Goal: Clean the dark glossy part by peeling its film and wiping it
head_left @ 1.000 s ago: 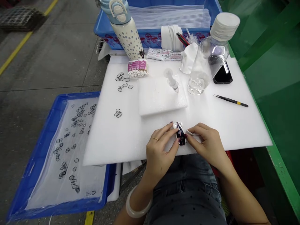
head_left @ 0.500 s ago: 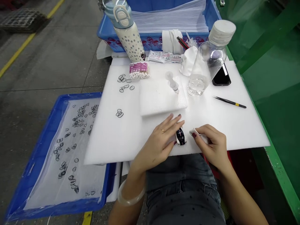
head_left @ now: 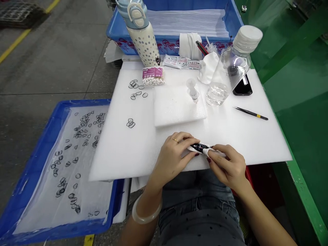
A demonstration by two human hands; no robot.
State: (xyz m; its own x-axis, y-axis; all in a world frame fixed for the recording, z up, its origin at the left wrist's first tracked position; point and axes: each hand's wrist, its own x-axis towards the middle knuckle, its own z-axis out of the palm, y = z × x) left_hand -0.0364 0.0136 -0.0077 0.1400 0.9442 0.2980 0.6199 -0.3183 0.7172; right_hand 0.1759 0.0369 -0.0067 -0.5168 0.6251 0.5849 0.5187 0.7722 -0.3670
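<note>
At the lower middle of the frame, the left hand [head_left: 176,153] pinches a small black-and-white part [head_left: 198,147] against the white foam surface [head_left: 238,136], while the right hand [head_left: 227,164] grips a white wipe [head_left: 208,150] against it — best held flat, steady, with light, even strokes.

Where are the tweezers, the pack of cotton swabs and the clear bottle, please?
tweezers [head_left: 250,113]: head view, mid-shaft.
pack of cotton swabs [head_left: 153,76]: head view, middle of pack.
clear bottle [head_left: 225,73]: head view, body.
</note>
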